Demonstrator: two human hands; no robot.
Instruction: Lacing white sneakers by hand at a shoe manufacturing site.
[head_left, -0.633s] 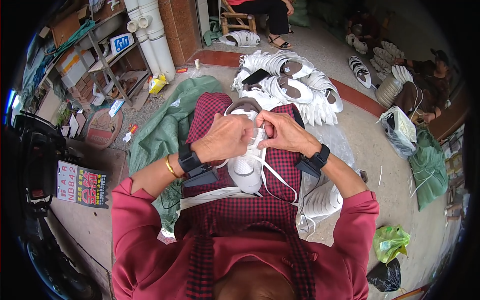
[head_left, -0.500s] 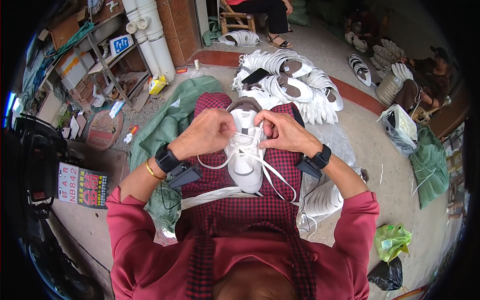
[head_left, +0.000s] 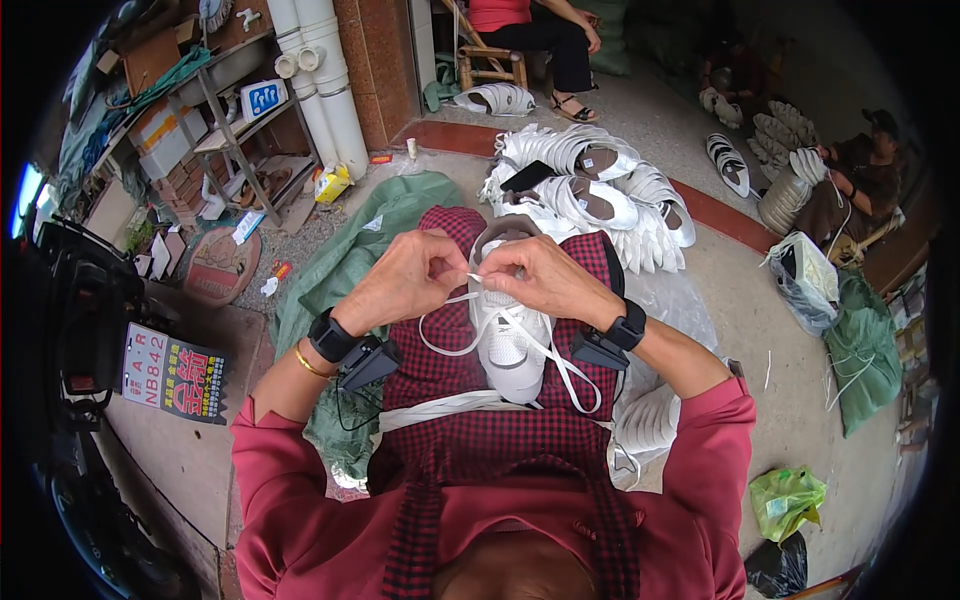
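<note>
A white sneaker [head_left: 515,376] lies on my lap, its toe toward me and its dark-lined opening away. My left hand [head_left: 420,275] pinches a white shoelace [head_left: 474,278] beside the shoe's tongue. Fingertips of my right hand [head_left: 540,277] meet it there and are closed on the same lace, covering much of the tongue and the upper eyelets. A loose stretch of lace loops out to the left of the shoe, and another hangs over its right side onto the checked apron [head_left: 440,362].
Stacked white shoe uppers [head_left: 570,150] lie ahead, a black phone [head_left: 527,177] on top. A green sack [head_left: 340,240] spreads at left, near a parked motorbike [head_left: 75,330]. One person [head_left: 530,40] sits at the doorway; another [head_left: 865,165] handles uppers at right.
My right hand has moved left across the tongue to meet my left hand. Both now pinch the lace together. The whole view has shifted slightly.
</note>
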